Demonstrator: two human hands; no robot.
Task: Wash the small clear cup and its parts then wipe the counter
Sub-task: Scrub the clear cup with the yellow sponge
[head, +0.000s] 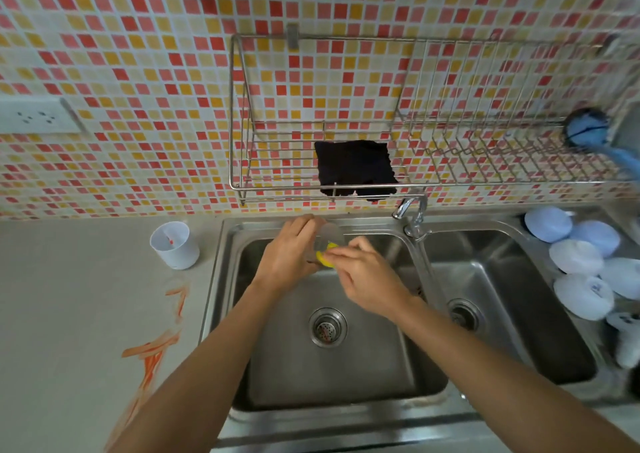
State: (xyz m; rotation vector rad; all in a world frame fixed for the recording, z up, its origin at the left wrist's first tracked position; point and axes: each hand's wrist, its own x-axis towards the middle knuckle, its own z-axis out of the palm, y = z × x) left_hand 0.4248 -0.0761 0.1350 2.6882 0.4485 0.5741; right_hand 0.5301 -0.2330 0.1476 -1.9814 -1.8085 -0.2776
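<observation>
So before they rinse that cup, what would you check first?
1. Small clear cup gripped by left hand: ok.
2. Yellow sponge held in right hand: ok.
3. Cup over the left steel sink basin: ok.
4. Chrome tap running: cannot tell.
5. Orange smears on grey counter wiped: not ok.
6. Black cloth on wire rack ready: ok.

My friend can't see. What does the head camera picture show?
Over the left sink basin, the left hand grips a clear cup while the right hand pushes a yellow sponge into it. Orange smears mark the counter.
</observation>
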